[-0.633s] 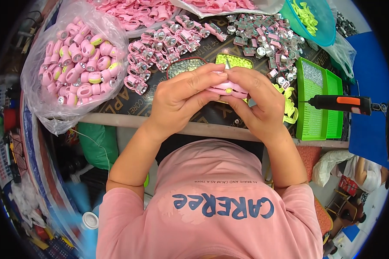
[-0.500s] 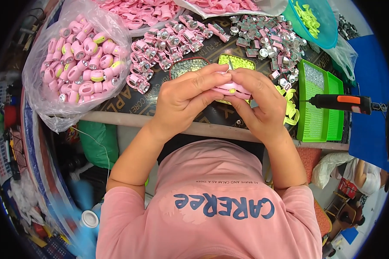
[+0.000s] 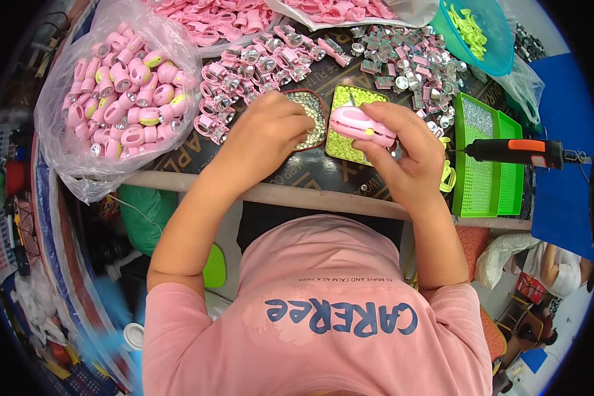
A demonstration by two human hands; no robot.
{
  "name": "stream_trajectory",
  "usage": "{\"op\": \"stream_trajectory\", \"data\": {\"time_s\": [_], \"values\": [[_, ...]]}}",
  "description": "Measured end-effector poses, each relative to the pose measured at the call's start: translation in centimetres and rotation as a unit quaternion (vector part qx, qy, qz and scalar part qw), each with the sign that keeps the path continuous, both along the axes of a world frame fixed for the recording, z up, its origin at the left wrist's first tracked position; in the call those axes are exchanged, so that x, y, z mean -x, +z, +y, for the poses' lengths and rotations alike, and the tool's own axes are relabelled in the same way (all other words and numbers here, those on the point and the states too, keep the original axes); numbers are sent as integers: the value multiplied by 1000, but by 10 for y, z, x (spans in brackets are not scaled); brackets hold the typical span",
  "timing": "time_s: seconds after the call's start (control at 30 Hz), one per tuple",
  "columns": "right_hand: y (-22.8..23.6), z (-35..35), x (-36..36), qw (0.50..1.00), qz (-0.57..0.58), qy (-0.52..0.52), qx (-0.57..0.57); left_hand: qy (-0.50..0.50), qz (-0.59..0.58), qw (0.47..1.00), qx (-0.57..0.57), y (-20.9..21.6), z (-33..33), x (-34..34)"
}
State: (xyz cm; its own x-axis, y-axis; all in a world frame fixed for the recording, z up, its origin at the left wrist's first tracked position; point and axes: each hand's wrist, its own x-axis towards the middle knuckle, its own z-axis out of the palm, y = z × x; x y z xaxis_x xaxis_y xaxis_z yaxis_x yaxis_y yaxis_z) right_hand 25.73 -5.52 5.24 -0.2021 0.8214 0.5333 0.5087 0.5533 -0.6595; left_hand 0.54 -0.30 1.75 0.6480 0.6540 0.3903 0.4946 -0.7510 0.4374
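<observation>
My right hand grips a pink toy flashlight, thumb below and fingers above. A dark seam runs along its side, with a small yellow-green button by it. My left hand dips its bunched fingertips into a red-rimmed tray of small pale parts; what they pinch, if anything, is hidden. Just behind and beneath the flashlight stands a tray of small yellow-green pieces. A thin metal point sticks up there; the rest of it is hidden.
Left stands a plastic bag of pink flashlights. Opened pink flashlight halves and silver reflector assemblies lie behind my hands. A black-and-orange electric screwdriver hangs over green baskets at right. A teal bowl sits far right.
My left hand has let go of the flashlight and moved left into the red-rimmed tray. My right hand keeps the flashlight, now turned with its side in view.
</observation>
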Motion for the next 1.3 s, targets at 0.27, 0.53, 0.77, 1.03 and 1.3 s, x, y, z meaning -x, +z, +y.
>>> {"op": "stream_trajectory", "data": {"time_s": [0.27,0.53,0.77,1.03,1.3], "values": [[1,1,-1,1000,-11,-8,-2,-17,36,999,-14,-15,5,-11],[0,0,-4,1000,5,-14,17,17,-14,1000,10,-13,3,-11],[0,-1,3,998,1,-21,56,108,-203,963,141,4,-10,-16],[-2,1,17,995,31,-13,95,108,-293,943,117,5,-18,-20],[0,2,20,996,40,-14,82,111,-272,954,48,9,-21,-17]]}}
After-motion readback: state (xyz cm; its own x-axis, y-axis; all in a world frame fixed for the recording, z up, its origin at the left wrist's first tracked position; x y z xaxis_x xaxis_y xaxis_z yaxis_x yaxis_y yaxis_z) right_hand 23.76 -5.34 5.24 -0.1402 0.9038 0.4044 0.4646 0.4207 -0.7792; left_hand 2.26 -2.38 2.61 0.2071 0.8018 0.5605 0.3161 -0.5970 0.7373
